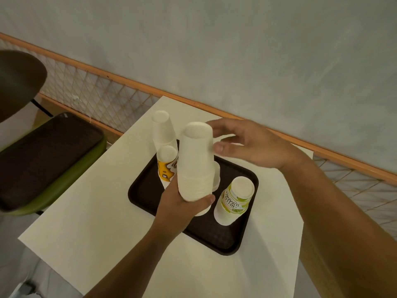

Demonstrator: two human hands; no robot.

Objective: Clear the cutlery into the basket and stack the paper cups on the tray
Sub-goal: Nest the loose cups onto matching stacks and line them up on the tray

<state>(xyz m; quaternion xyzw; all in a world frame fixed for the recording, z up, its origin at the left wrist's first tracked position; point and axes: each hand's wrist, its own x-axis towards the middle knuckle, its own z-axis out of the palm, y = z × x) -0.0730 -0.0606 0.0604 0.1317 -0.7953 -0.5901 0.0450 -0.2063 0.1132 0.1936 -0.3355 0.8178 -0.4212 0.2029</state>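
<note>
A dark brown tray lies on the white table. My left hand grips the rims of a tall stack of upside-down white paper cups, held over the tray. My right hand hovers by the top of that stack, fingers loosely spread, thumb tip at its side. Another white upside-down stack stands at the tray's far left corner, with a yellow-printed cup stack in front of it. A green-printed cup stack stands upside down on the tray's right side. No cutlery or basket is in view.
An orange-framed mesh partition runs along the table's far edge under a grey wall. A green chair with a dark seat stands left of the table. Part of a dark round tabletop shows at the left edge.
</note>
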